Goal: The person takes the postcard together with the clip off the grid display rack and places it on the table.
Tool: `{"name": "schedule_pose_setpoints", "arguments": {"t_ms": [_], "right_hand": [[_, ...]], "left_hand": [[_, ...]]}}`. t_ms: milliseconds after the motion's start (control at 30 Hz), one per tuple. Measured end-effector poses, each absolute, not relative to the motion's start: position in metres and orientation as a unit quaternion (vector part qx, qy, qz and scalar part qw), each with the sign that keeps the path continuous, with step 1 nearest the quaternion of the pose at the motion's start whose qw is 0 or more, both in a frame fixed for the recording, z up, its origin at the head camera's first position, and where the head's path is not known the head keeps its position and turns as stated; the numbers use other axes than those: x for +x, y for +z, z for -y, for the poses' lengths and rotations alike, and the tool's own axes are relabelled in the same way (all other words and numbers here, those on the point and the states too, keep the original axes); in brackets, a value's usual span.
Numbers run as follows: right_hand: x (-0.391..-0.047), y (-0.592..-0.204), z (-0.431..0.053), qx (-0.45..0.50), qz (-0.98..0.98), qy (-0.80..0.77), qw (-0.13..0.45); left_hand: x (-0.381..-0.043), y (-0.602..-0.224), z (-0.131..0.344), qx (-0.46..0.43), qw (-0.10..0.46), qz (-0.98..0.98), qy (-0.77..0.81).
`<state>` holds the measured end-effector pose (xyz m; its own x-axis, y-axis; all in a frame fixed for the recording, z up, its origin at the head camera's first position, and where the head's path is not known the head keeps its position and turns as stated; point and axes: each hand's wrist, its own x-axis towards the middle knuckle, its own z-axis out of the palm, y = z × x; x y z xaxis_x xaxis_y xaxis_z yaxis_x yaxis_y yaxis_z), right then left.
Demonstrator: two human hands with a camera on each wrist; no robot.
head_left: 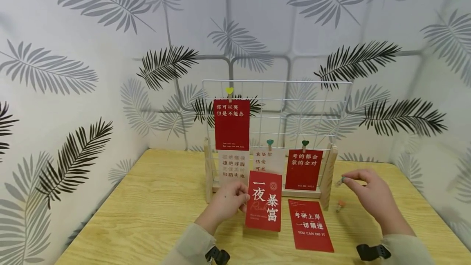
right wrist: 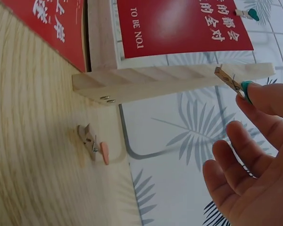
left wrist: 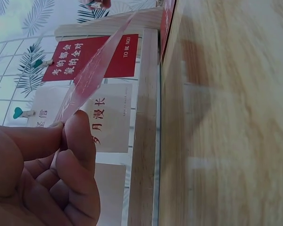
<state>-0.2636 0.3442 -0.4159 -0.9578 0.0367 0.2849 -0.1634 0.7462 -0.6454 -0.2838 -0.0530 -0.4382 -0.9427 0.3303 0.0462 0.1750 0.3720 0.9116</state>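
Observation:
Between thumb and fingers, my left hand (head_left: 229, 200) pinches the left edge of a red card (head_left: 263, 201) with white characters, holding it upright in front of the wire grid rack. The left wrist view shows that card (left wrist: 92, 77) nearly edge-on. My right hand (head_left: 375, 197), right of the rack, pinches a small wooden clothespin (right wrist: 232, 82) with a teal top by thumb and forefinger; its other fingers are loosely bent. A second clothespin (right wrist: 92, 142) with an orange top lies on the table below that hand. Another red card (head_left: 310, 225) lies flat between the hands.
The white wire grid rack (head_left: 274, 81) stands on a wooden base near the patterned wall. Clipped on it are a red card (head_left: 232, 128) upper left, another red card (head_left: 304, 171) lower right and pale cards (head_left: 233, 162) below. The wooden table (head_left: 147, 199) extends to both sides.

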Motion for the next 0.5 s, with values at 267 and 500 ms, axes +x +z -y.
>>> {"name": "schedule_pose_setpoints", "arguments": {"t_ms": [267, 500], "right_hand": [[-0.263, -0.422, -0.36, 0.014, 0.928, 0.369, 0.051], [-0.268, -0.434, -0.372, 0.007, 0.922, 0.387, 0.002]], "left_hand": [[-0.284, -0.441, 0.05, 0.137, 0.106, -0.83, 0.529], [-0.283, -0.444, 0.05, 0.119, 0.128, -0.845, 0.505]]}}
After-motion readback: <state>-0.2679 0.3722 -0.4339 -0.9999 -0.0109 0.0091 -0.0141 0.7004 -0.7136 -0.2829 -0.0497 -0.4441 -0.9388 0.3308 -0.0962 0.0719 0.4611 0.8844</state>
